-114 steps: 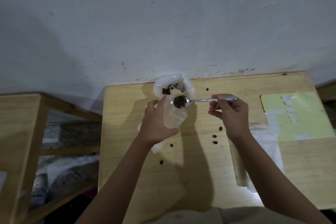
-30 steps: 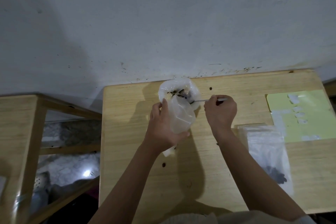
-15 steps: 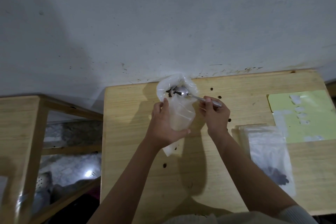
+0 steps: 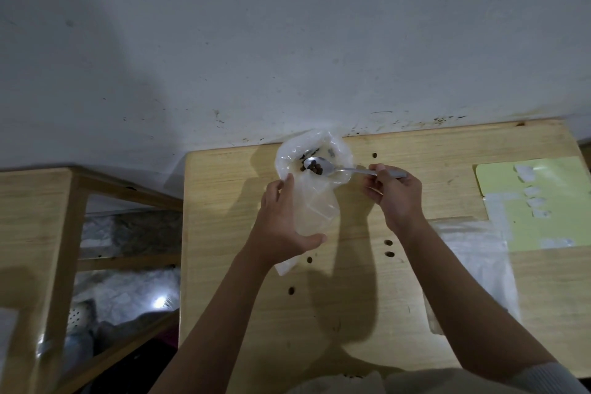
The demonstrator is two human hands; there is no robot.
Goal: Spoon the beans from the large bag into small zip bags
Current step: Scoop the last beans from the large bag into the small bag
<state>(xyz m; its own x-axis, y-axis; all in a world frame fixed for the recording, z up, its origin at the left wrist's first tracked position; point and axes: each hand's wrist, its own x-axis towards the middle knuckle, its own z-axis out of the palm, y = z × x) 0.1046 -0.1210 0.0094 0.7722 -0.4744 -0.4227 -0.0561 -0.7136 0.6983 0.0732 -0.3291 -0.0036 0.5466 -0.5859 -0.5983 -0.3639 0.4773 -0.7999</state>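
Note:
The large clear bag stands open at the table's far edge by the wall, dark beans inside. My left hand grips a small clear zip bag, held upright just in front of the large bag. My right hand pinches the handle of a metal spoon. The spoon's bowl carries several beans and hovers over the large bag's mouth, right at the small bag's top edge.
Loose beans lie scattered on the wooden table. A stack of clear zip bags lies at the right, beside a yellow-green sheet with white patches. A wooden shelf frame stands left of the table.
The spoon has come up out of the large bag with beans in its bowl, and my right hand has shifted right. My left hand keeps hold of the small bag.

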